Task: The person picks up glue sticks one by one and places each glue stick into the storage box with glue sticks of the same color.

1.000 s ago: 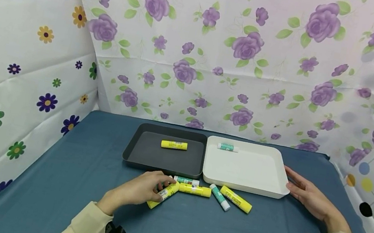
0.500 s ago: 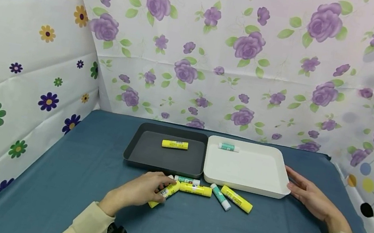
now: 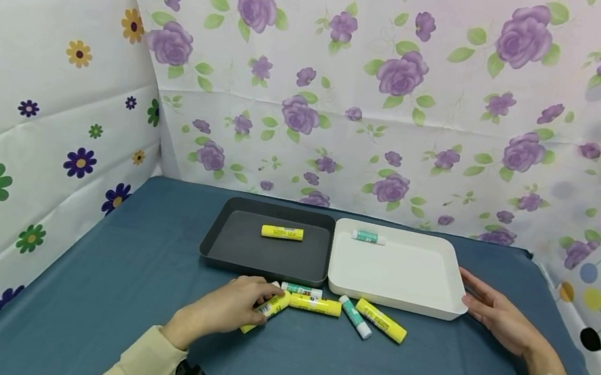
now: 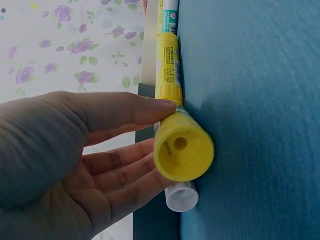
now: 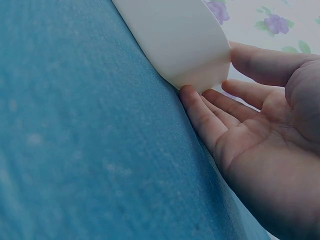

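My left hand (image 3: 223,310) pinches a yellow glue stick (image 4: 184,150) between thumb and fingers; the stick lies slanted in front of the dark tray (image 3: 230,249). Its far end meets another yellow glue stick (image 3: 314,305). Just behind these, along the tray's front, lies a green-and-white glue stick (image 3: 302,290), its white end (image 4: 181,197) showing below the held one. My right hand (image 3: 505,321) rests its fingertips against the right end of the white tray (image 3: 404,278); in the right wrist view its fingers (image 5: 205,115) reach that tray's corner, nearly straight.
One yellow glue stick (image 3: 282,232) lies in the dark tray, one green-and-white glue stick (image 3: 368,237) in the white tray. The trays stand side by side. Before the white tray lie a green-and-white stick (image 3: 355,317) and a yellow stick (image 3: 381,321). Flowered cloths hang behind the blue-covered table.
The whole head view has shifted very slightly to the right. Both hands, the glue sticks and the trays keep their places relative to one another.
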`<state>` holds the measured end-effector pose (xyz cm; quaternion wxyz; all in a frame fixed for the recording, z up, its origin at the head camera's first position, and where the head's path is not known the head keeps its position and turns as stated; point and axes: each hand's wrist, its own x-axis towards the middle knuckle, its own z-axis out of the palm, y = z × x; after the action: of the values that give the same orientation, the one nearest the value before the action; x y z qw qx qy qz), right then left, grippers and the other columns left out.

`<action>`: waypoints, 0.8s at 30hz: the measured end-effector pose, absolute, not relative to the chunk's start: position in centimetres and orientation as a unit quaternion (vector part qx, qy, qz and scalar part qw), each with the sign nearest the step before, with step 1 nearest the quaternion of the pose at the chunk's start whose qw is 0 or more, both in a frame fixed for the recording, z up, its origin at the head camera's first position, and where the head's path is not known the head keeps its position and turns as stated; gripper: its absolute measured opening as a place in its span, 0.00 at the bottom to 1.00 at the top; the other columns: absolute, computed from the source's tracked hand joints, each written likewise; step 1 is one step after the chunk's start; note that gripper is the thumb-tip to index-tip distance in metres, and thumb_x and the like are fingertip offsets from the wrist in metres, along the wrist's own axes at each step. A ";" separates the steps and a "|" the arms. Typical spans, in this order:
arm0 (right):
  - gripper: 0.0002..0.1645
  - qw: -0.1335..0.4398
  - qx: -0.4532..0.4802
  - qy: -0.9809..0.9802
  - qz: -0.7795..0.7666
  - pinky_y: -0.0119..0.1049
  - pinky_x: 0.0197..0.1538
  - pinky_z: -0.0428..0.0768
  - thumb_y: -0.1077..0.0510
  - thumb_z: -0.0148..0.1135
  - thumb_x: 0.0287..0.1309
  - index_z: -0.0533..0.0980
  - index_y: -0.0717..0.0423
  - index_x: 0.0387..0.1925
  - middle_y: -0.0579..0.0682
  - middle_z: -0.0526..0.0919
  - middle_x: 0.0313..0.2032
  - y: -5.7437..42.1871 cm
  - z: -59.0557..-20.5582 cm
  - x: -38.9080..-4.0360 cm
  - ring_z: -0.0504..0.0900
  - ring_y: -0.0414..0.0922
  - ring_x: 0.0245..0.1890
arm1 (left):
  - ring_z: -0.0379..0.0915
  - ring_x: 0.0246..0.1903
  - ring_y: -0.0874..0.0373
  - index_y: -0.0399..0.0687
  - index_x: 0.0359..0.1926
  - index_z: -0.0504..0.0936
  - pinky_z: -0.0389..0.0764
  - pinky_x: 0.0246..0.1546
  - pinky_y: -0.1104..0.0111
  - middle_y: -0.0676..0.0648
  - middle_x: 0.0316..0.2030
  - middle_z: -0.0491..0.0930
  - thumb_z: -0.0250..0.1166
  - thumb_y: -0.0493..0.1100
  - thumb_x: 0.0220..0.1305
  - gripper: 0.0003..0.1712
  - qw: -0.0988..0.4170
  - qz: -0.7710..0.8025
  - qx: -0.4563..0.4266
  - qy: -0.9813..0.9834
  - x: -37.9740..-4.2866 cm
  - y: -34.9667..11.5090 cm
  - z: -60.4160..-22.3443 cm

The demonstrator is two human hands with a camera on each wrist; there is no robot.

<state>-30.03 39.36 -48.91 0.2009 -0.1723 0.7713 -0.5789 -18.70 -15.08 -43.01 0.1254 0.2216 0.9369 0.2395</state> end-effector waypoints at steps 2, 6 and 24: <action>0.44 0.201 -0.173 0.771 -0.579 0.18 0.59 0.71 0.55 0.48 0.83 0.36 0.52 0.85 0.63 0.32 0.82 39.4 -48.9 -30.0 0.61 0.12 0.61 | 0.77 0.43 0.57 0.47 0.68 0.80 0.81 0.42 0.62 0.49 0.50 0.81 0.73 0.35 0.65 0.30 0.116 0.240 0.227 0.937 -18.8 -15.2 -43.0; 0.43 0.200 -0.175 0.771 -0.578 0.18 0.59 0.71 0.56 0.47 0.83 0.36 0.53 0.85 0.63 0.32 0.82 39.4 -48.9 -30.1 0.61 0.12 0.61 | 0.76 0.41 0.59 0.47 0.67 0.81 0.80 0.40 0.63 0.49 0.49 0.82 0.72 0.33 0.65 0.29 0.104 0.247 0.232 0.935 -18.9 -15.3 -43.1; 0.44 0.203 -0.168 0.770 -0.582 0.19 0.59 0.71 0.55 0.48 0.83 0.36 0.52 0.85 0.63 0.32 0.82 39.4 -48.9 -30.0 0.61 0.12 0.60 | 0.79 0.47 0.56 0.50 0.64 0.83 0.82 0.45 0.62 0.50 0.51 0.83 0.70 0.35 0.66 0.25 0.068 0.420 0.191 0.885 -19.9 -17.0 -43.7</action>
<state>-30.01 39.35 -48.89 0.2033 -0.1677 0.7697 -0.5815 -19.95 -17.04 -43.68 0.0677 0.1911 0.8847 0.4198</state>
